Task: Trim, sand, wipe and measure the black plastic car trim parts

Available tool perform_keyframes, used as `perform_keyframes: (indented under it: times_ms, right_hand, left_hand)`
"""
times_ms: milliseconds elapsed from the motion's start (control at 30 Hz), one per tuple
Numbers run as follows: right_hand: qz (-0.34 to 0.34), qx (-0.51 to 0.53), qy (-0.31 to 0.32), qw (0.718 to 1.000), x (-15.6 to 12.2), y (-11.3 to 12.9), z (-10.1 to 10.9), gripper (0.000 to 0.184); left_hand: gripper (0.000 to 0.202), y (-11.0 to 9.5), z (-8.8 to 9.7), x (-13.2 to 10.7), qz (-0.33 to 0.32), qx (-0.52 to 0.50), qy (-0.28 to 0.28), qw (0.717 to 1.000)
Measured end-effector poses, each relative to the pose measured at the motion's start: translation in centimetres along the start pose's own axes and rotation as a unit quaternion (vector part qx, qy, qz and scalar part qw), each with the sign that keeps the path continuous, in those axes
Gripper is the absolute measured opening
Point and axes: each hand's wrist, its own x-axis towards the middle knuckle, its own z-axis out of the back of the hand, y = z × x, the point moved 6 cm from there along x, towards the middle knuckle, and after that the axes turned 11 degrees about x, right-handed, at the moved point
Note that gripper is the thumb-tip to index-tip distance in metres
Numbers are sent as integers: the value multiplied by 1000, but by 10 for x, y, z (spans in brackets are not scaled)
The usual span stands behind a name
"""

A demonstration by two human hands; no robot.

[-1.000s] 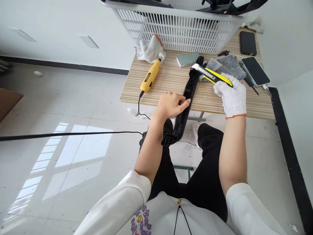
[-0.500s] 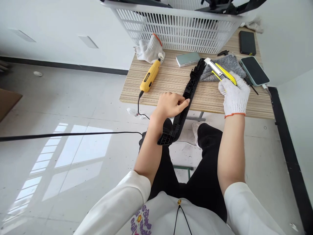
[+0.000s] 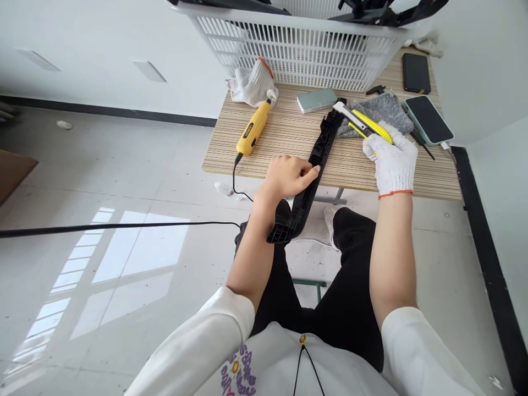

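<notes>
My bare left hand (image 3: 289, 176) is closed around the middle of a long black plastic strip (image 3: 319, 151). The strip runs from over my lap up across the striped wooden table (image 3: 289, 132). My right hand (image 3: 391, 159) wears a white knit glove and grips a yellow utility knife (image 3: 363, 122). The knife's tip lies at the far end of the strip, close to its right edge.
A yellow corded rotary tool (image 3: 253, 128) and a spare white glove (image 3: 251, 82) lie at the left of the table. A white basket (image 3: 297, 47) stands at the back. A grey block (image 3: 317, 99), grey cloth (image 3: 383, 107) and two phones (image 3: 429, 118) lie right.
My right hand swung the knife away to the right, then brought it back left against the strip's far end. The strip's near end shifted slightly left. My left hand stayed put.
</notes>
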Motion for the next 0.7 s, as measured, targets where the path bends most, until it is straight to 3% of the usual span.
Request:
perform_keyframes:
  times_ms: [267, 500, 700]
  right_hand:
    - [0, 7, -12, 1000, -2, 3, 1, 25]
    - [-25, -16, 17, 999, -6, 5, -5, 23]
    - [8, 16, -33, 999, -4, 5, 0, 31]
  left_hand:
    - [51, 0, -1, 0, 0, 1, 0, 1000]
    - [51, 0, 0, 0, 0, 3, 0, 1000]
    - [51, 0, -1, 1, -2, 5, -1, 1000]
